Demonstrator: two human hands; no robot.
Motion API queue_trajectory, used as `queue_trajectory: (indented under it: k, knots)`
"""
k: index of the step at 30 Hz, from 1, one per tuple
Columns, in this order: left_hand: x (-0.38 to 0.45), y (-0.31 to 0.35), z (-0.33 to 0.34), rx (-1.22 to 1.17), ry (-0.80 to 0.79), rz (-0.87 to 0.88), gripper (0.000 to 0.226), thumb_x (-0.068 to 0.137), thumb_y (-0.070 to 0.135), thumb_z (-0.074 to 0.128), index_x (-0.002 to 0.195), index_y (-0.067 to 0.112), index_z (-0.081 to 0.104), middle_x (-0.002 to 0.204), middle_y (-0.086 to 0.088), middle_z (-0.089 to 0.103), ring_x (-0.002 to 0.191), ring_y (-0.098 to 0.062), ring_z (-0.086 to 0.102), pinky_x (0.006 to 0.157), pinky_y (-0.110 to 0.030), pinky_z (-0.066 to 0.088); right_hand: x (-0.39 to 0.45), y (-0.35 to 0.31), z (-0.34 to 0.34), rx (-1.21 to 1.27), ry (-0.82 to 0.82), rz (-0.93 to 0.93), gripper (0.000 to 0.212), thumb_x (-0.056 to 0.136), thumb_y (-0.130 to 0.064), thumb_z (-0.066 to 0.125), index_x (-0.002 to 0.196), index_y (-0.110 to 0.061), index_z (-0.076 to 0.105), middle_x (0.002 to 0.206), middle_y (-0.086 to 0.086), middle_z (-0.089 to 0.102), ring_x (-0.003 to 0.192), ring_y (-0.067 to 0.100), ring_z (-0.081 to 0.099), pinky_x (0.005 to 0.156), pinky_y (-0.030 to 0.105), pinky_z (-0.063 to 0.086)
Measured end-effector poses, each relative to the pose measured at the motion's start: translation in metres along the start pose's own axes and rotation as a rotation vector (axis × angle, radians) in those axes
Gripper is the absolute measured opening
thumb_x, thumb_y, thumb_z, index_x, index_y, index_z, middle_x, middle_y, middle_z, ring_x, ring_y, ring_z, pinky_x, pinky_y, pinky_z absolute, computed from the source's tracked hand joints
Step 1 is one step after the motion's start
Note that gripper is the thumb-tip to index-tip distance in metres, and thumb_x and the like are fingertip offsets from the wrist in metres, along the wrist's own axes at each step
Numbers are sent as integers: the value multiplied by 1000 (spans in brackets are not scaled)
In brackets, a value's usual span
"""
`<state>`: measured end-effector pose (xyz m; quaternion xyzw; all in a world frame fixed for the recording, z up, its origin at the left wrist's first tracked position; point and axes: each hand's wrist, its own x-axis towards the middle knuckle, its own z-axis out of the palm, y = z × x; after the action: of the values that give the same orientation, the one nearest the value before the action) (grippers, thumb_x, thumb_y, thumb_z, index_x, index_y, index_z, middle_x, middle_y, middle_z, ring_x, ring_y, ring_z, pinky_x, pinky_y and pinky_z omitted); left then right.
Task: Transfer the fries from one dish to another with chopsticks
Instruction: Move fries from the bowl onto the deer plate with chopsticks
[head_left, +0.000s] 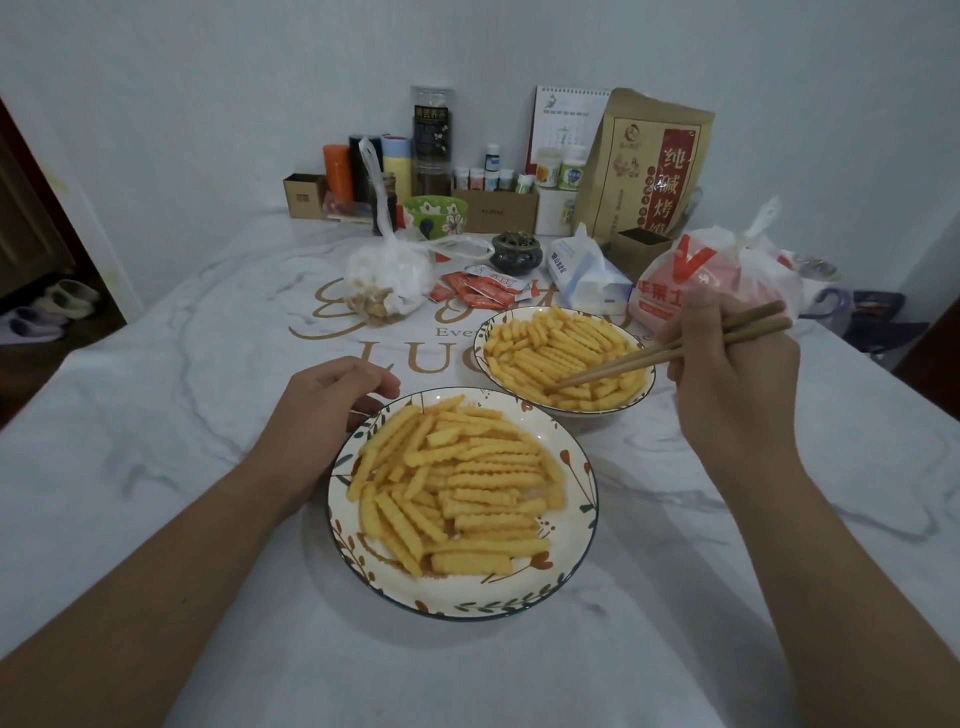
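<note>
Head camera gives me one wide look down at the table, which has a white marbled cover with gold letters. Two dishes of crinkle fries stand on it. I see the near plate, with a leaf pattern on its rim, straight in front of me, and the fries on it lie in a loose heap that reaches almost to the rim on the left side. The far bowl stands just behind and to the right, close to the plate's rim; I cannot tell if the two rims touch.

My right hand is raised beside the right edge of the far bowl, and its fingers are curled around a pair of wooden chopsticks. The tips point down and left into the fries of the far bowl; they seem to touch one fry there, but the tips are too small for me to be sure.

My left hand rests on the table at the upper left rim of the near plate, fingers loosely bent and holding nothing.

Open table lies to the left, to the right and in front of the near plate. Behind the bowl the room is tight: a red and white plastic bag, a tissue pack and sauce packets lie near its far rim.
</note>
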<state>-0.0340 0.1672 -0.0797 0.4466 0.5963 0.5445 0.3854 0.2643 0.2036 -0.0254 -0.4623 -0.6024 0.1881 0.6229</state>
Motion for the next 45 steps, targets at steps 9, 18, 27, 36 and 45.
queue_trajectory:
  k: [9, 18, 27, 36, 45]
  knots:
    - [2, -3, -1, 9, 0, 21, 27, 94, 24, 58, 79, 14, 78, 95, -21, 74, 77, -25, 64, 76, -39, 54, 13, -9, -11, 450, 207, 255, 48, 107, -35, 48, 67, -8, 55, 58, 3, 48, 45, 9, 42, 43, 19, 34]
    - [1, -2, 0, 16, -3, 21, 30, 100, 16, 54, 81, 11, 77, 98, -29, 71, 72, -25, 64, 72, -37, 53, 5, -19, -13, 555, -223, 288, 56, 106, -33, 43, 55, -15, 60, 47, 6, 40, 40, 15, 31, 42, 23, 18]
    - [1, -1, 0, 15, 3, 7, 30, 100, 16, 53, 82, 9, 77, 85, -18, 73, 72, -27, 63, 70, -36, 53, 6, -23, -16, 517, -245, 288, 56, 106, -23, 46, 52, -18, 61, 49, 3, 45, 39, 13, 33, 41, 23, 19]
    - [1, 0, 1, 26, -2, 15, 30, 100, 17, 54, 82, 11, 77, 93, -26, 73, 74, -29, 65, 75, -40, 53, 15, -9, -17, 521, 33, 268, 43, 107, -33, 47, 74, -8, 61, 58, 5, 50, 46, 16, 40, 42, 25, 30]
    - [1, -1, 1, 15, 0, 5, 28, 99, 17, 55, 83, 10, 77, 96, -25, 73, 75, -29, 66, 77, -40, 54, 3, -22, -3, 446, -142, 374, 50, 88, -55, 53, 52, -24, 70, 58, 8, 53, 44, 16, 42, 43, 29, 29]
